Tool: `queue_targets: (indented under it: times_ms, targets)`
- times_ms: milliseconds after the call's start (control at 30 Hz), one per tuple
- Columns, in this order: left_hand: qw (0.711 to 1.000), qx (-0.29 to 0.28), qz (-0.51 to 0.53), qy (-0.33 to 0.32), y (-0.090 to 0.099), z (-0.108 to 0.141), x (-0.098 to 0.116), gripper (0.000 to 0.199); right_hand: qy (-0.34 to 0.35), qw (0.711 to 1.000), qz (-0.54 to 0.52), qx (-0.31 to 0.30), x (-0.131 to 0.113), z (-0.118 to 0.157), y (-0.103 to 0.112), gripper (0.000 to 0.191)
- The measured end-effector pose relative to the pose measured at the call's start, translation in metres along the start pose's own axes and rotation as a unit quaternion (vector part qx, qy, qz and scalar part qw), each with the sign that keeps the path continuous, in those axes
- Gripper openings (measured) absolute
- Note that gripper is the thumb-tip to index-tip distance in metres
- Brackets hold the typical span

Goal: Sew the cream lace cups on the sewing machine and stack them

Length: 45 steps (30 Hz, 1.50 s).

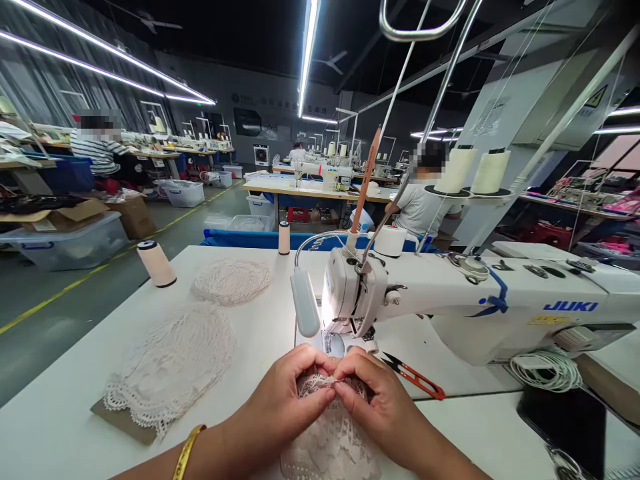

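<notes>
Pale lace fabric (333, 440) hangs toward me from both hands, just in front of the sewing machine's (350, 293) lit needle area. My left hand (295, 387) pinches the lace edge between thumb and fingers. Against its fingertips, my right hand (373, 393) pinches the same edge. A gold bangle (189, 453) circles my left wrist. To the left, a stack of lace pieces (175, 367) lies over brown card, with another lace pile (233, 281) behind it. Red-handled thread snips (417, 379) rest right of my right hand.
Thread cones stand at the white table's back left (156, 263) and back edge (284, 239). A coiled white cable (545, 370) and a black phone-like slab (563, 427) lie at right. Other people sit at machines farther off.
</notes>
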State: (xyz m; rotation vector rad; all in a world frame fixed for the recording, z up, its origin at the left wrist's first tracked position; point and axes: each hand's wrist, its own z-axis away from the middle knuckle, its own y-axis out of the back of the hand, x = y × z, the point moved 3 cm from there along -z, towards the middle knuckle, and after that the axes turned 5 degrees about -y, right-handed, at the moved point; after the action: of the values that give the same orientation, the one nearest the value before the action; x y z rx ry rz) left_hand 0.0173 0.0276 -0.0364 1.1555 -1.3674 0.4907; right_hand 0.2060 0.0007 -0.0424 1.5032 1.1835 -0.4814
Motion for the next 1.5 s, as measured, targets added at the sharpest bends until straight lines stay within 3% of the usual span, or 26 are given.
queue_targets:
  times_ms: [300, 467, 533, 633, 700, 800, 867, 933, 1067, 1233, 1500]
  targets:
    - [1.0, -0.023, 0.013, -0.001, 0.003, 0.003, 0.01, 0.025, -0.012, 1.0, 0.016, -0.003, -0.01, 0.005, 0.004, 0.022]
    - [0.993, -0.108, 0.026, 0.037, 0.001, 0.016, 0.035, 0.035, -0.098, 0.993, -0.007, -0.063, -0.024, 0.02, 0.005, 0.019]
    - [0.992, -0.114, -0.016, 0.047, 0.0, 0.011, 0.032, 0.035, -0.122, 0.99, 0.036, -0.058, -0.02, 0.013, 0.003, 0.016]
    - [0.976, -0.081, -0.194, 0.053, -0.002, -0.005, 0.009, 0.034, -0.108, 0.98, 0.166, -0.011, -0.005, -0.008, -0.004, 0.018]
    - [0.947, -0.027, -0.321, 0.004, -0.003, -0.014, -0.005, 0.025, -0.086, 0.97, 0.226, 0.019, 0.008, -0.02, -0.011, 0.02]
    - [0.9, 0.05, -0.408, -0.147, -0.005, -0.015, -0.012, 0.004, -0.077, 0.964, 0.25, 0.039, 0.024, -0.028, -0.017, 0.018]
    - [0.87, 0.05, -0.424, -0.247, -0.008, -0.011, -0.011, 0.013, -0.073, 0.962, 0.26, 0.044, 0.028, -0.026, -0.017, 0.017]
    - [0.854, 0.031, -0.423, -0.303, -0.009, -0.007, -0.011, 0.026, -0.069, 0.96, 0.267, 0.044, 0.029, -0.022, -0.015, 0.013]
    - [0.856, 0.027, -0.411, -0.312, -0.008, -0.008, -0.013, 0.025, -0.008, 0.959, 0.282, 0.038, 0.023, -0.01, -0.008, 0.007]
    - [0.855, 0.02, -0.416, -0.31, -0.007, -0.008, -0.014, 0.023, 0.093, 0.95, 0.295, 0.037, 0.013, -0.002, -0.008, 0.02]
    - [0.863, 0.032, -0.42, -0.28, -0.012, -0.007, -0.031, 0.014, 0.098, 0.927, 0.358, 0.044, 0.02, -0.009, -0.005, 0.024]
